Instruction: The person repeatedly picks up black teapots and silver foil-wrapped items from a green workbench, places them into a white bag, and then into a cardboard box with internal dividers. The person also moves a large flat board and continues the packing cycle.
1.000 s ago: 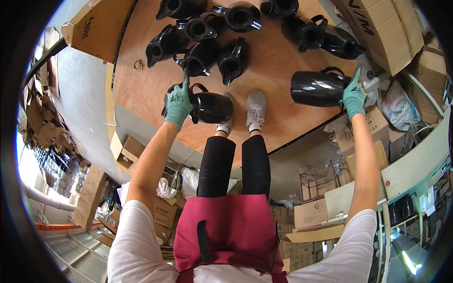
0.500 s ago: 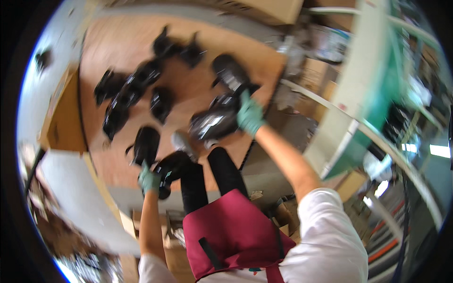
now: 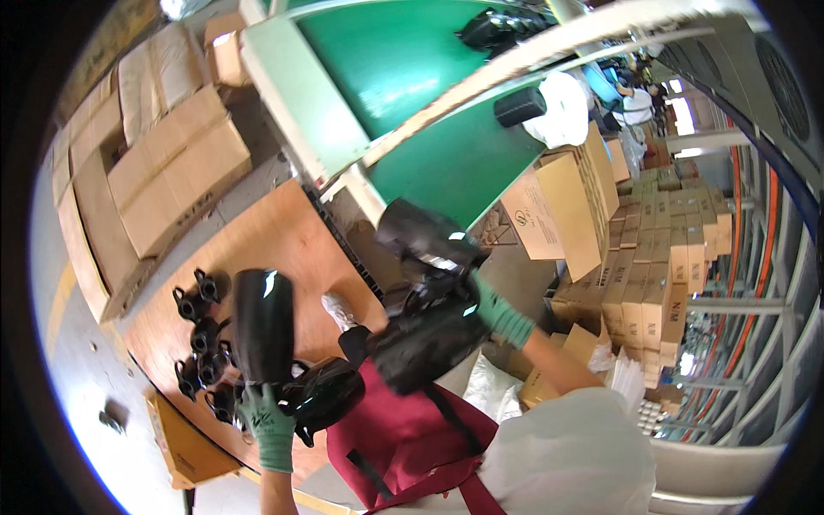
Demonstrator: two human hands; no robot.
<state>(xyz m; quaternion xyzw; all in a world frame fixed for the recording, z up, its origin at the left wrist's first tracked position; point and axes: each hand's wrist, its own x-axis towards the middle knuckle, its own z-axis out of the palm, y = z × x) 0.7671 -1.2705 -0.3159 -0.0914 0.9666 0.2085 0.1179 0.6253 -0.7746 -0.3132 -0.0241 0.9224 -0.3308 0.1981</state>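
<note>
My left hand (image 3: 268, 421), in a green glove, is closed on a pair of glossy black curved shells with straps. One long shell (image 3: 263, 318) points up from the grip, and a shorter shell (image 3: 330, 395) sticks out to the right over my red apron (image 3: 382, 421). Further right, my gloved right hand (image 3: 500, 313) grips another such pair, an upper shell (image 3: 429, 236) and a lower one (image 3: 429, 343). Both pairs are held up off the wooden board (image 3: 275, 232). Several more black strapped pieces (image 3: 206, 339) lie on its left part. The fingers are partly hidden behind the shells.
A green conveyor belt (image 3: 446, 163) with a pale metal frame runs ahead, carrying black pieces (image 3: 502, 30), a black cylinder (image 3: 519, 107) and a white bag (image 3: 562, 107). Cartons stand at far left (image 3: 180, 172) and right (image 3: 558, 206). Stacked boxes (image 3: 635, 283) and people are further right.
My body and view have turned right, bringing the green belt in front. Both hands have lifted their black shells from low over the board, keeping hold of them.
</note>
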